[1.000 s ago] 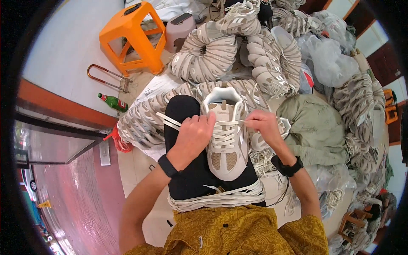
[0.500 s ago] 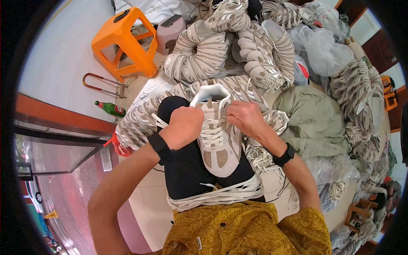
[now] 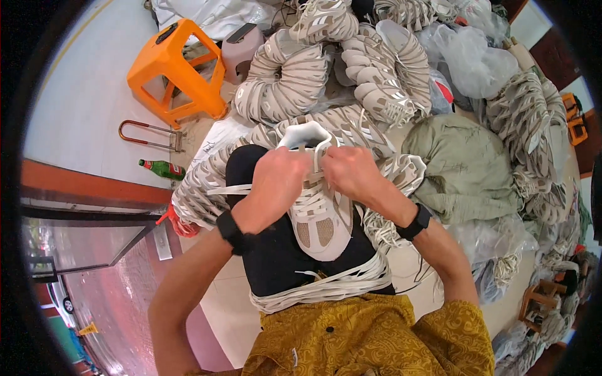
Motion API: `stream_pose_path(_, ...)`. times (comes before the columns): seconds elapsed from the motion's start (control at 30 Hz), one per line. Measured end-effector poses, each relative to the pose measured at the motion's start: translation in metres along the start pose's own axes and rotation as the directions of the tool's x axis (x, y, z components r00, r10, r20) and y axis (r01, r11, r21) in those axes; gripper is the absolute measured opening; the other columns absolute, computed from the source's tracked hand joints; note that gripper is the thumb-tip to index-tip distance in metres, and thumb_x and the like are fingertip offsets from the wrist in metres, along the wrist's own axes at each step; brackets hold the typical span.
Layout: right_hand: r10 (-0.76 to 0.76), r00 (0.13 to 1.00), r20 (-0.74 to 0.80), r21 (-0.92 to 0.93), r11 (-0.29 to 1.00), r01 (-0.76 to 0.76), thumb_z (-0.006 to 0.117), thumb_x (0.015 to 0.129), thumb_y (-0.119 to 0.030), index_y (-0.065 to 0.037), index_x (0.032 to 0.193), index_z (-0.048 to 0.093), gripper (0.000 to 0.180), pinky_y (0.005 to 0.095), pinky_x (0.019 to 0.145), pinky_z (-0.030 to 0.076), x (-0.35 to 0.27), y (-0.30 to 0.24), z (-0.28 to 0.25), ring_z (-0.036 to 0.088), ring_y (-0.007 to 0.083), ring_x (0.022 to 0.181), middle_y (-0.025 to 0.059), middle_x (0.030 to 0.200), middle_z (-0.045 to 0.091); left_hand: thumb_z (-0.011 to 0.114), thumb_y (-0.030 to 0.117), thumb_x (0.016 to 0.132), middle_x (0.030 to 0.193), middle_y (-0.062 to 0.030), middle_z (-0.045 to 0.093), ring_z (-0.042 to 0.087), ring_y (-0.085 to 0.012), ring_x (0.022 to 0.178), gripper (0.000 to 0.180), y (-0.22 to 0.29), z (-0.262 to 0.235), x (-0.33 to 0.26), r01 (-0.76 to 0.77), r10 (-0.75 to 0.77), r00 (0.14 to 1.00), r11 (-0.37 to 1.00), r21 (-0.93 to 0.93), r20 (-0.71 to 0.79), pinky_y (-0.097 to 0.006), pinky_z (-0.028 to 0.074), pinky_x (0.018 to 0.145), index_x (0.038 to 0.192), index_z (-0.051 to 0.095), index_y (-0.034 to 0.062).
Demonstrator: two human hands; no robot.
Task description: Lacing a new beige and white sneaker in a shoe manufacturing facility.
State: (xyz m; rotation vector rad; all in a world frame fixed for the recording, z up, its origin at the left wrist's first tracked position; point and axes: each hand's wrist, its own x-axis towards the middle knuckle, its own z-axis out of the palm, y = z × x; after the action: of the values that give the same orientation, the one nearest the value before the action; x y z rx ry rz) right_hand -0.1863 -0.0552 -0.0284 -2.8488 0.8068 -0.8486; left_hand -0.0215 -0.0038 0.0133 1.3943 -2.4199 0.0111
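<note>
A beige and white sneaker (image 3: 323,235) lies on my lap, its toe toward me and its padded collar away from me. Flat cream shoelace (image 3: 310,202) crosses its front in rows. My left hand (image 3: 279,182) is closed in a pinch at the upper eyelets, with a loose lace end (image 3: 231,189) trailing out on its left. Close beside it, my right hand (image 3: 351,175) pinches lace at the opposite eyelet edge. The fingertips of both hands are partly hidden. A bundle of loose cream laces (image 3: 326,288) lies across my thighs.
Rows of nested sneakers (image 3: 282,81) pile up ahead and at the right. An orange stool (image 3: 182,69), a green bottle (image 3: 162,168) and a U-shaped lock (image 3: 150,131) are at the left. A grey-green cloth sack (image 3: 461,166) sits at the right.
My hands have come closer together over the shoe's tongue, the right one moving left. The loose lace end at the left now sticks out further. The view has shifted slightly.
</note>
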Motion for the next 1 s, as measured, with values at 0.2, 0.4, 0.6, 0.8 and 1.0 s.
stream_pose_path(0.2,0.000,0.999,-0.051,0.068,0.998,0.003,0.057,0.062,-0.010,-0.007,0.060,0.050,0.008,0.0349,0.046,0.043,-0.006,0.007,0.010,0.053,0.0229,0.054,0.0063,0.060,0.048,0.051,0.011,0.072,0.064,-0.0148,0.057,0.056,-0.0328,0.064,0.011,0.004,0.023,0.012,0.263,-0.255,0.961,0.962,-0.068,0.105,-0.042,0.043,0.056,0.068,0.058,0.0042)
stream_pose_path(0.4,0.078,0.995,0.064,0.357,0.929,-0.096,0.060,0.063,-0.011,-0.006,0.068,0.057,0.007,0.0350,0.051,0.044,-0.015,0.022,0.000,0.054,0.0244,0.056,0.0071,0.063,0.051,0.050,0.007,0.071,0.069,-0.0172,0.058,0.057,-0.0343,0.067,0.013,0.000,0.021,0.025,0.426,-0.348,0.898,0.841,-0.335,0.269,-0.044,0.044,0.059,0.073,0.062,0.0075)
stream_pose_path(0.6,0.202,0.979,0.018,0.299,0.933,-0.198,0.061,0.064,-0.008,-0.005,0.081,0.059,0.018,0.0331,0.054,0.044,-0.006,0.014,-0.005,0.056,0.0246,0.063,0.0083,0.067,0.053,0.050,0.008,0.070,0.068,-0.0184,0.059,0.057,-0.0343,0.066,0.013,-0.005,0.029,0.032,0.283,-0.188,0.901,0.938,-0.201,0.391,-0.045,0.044,0.061,0.072,0.062,0.0022)
stream_pose_path(0.8,0.130,0.989,0.069,0.524,0.839,-0.147,0.059,0.062,-0.007,-0.006,0.092,0.058,0.030,0.0352,0.059,0.046,-0.001,0.021,-0.004,0.056,0.0289,0.065,0.0107,0.074,0.055,0.049,0.011,0.077,0.060,-0.0099,0.054,0.053,-0.0221,0.052,0.012,-0.006,-0.029,0.022,0.419,-0.099,0.802,0.797,-0.435,0.590,-0.032,0.041,0.049,0.073,0.056,0.0018)
stream_pose_path(1.0,0.246,0.963,0.113,0.615,0.744,-0.262,0.064,0.062,-0.013,-0.008,0.087,0.063,0.025,0.0288,0.056,0.046,0.009,0.003,-0.029,0.056,0.0194,0.061,0.0068,0.069,0.053,0.054,0.011,0.081,0.062,0.0000,0.049,0.041,-0.0052,0.048,0.010,0.015,-0.132,-0.019,0.472,-0.363,0.796,-0.128,-0.872,0.485,-0.018,0.031,0.043,0.080,0.054,0.0004)
